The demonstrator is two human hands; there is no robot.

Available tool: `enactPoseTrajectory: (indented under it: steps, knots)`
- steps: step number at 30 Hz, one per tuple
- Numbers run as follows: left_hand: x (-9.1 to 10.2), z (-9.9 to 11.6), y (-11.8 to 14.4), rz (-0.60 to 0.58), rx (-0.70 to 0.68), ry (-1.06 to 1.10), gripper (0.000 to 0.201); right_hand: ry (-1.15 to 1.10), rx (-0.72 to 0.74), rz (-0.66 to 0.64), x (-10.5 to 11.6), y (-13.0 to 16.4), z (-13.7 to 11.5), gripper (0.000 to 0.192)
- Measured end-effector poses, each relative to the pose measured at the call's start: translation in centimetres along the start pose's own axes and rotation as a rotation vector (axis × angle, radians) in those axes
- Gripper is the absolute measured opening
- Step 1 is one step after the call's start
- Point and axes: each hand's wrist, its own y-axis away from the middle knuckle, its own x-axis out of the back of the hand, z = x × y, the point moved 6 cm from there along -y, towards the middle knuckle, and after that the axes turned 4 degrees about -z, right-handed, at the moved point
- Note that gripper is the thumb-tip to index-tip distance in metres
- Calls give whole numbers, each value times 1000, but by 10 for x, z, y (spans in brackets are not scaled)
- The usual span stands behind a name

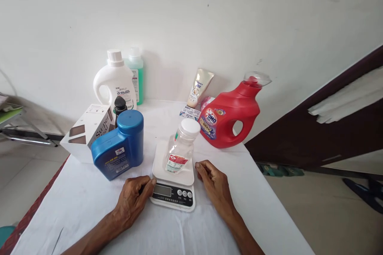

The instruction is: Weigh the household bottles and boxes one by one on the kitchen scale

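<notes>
Fingers (143, 186) of the left hand (133, 201) are curled loosely inward, thumb tip touching the left edge of the kitchen scale (174, 181) beside its display; they grip nothing. The right hand (214, 183) lies on the table with its fingers bent under, knuckles just beside the right edge of the scale; whether it touches the scale cannot be told. It holds nothing.

The scale sits on the white tablecloth (254, 207) between the two hands, its display and buttons facing the person. On the white weighing plate stands a small clear bottle (180, 147) with a white cap and a red-and-white label. Neither hand touches it. The reading on the display is too small to make out.

To the left of the scale, near the left hand, a blue container (119, 147) with a round blue lid leans on the cloth. Behind it stands a small dark bottle (120, 106), and beside that a white box (86, 129) with printed lettering. Further back, close to the wall, stand a white detergent jug (114, 81) and a green bottle (137, 73) just beside it.

To the right, behind the scale, a red detergent jug (231, 113) with a clear cap stands near the table edge. A cream tube (199, 87) leans against the wall behind it, with a small printed packet (189, 112) lying at its foot.
</notes>
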Motion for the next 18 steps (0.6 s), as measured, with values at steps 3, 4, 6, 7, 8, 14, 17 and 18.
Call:
enactPoseTrajectory:
  steps: [3,4,6,7,8,14,17,18]
  knots:
    - [0,0,-1,-6,6,-41,53,7,1,-8,1,-1,2,48]
    - [0,0,-1,-8,7,-53,53,10,1,-9,1,-1,3,47]
    - [0,-1,-1,-10,6,-72,53,20,5,-13,1,-1,4,46]
    - [-1,-1,-1,-13,4,-79,53,26,8,-14,1,-1,4,46]
    - [-1,-2,-1,-14,2,-83,54,30,11,-14,1,-1,4,46]
    - [-2,-2,-2,-13,4,-80,53,48,10,-18,0,-2,3,45]
    - [-2,-1,-1,-14,1,-62,52,44,-1,-21,0,-1,3,46]
    - [-2,-2,-1,-13,0,-58,52,41,-5,-21,0,-1,3,46]
